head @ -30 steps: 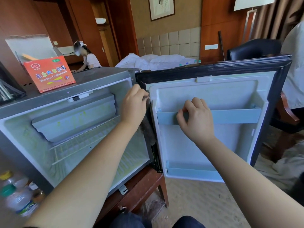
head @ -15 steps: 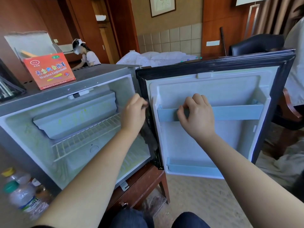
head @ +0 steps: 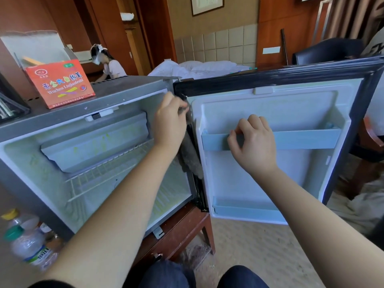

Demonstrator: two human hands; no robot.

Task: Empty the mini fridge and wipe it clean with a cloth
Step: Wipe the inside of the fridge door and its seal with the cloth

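Hotel room, wood panelling, carpet. Fridge (head: 124,94) sat on a low wooden stand with its door (head: 270,179) swung wide. Inside looked emptied, bottles (head: 27,246) out at the lower left, so I'd call this the wiping step. Right hand (head: 254,146) had its grip curled over the door shelf (head: 307,140), probably steadying it. Left hand (head: 169,123) had its grip closed on the grey cloth (head: 190,156), up at the hinge-side top corner. Next move probably calls for working down that seal, then tackling the green smears inside.
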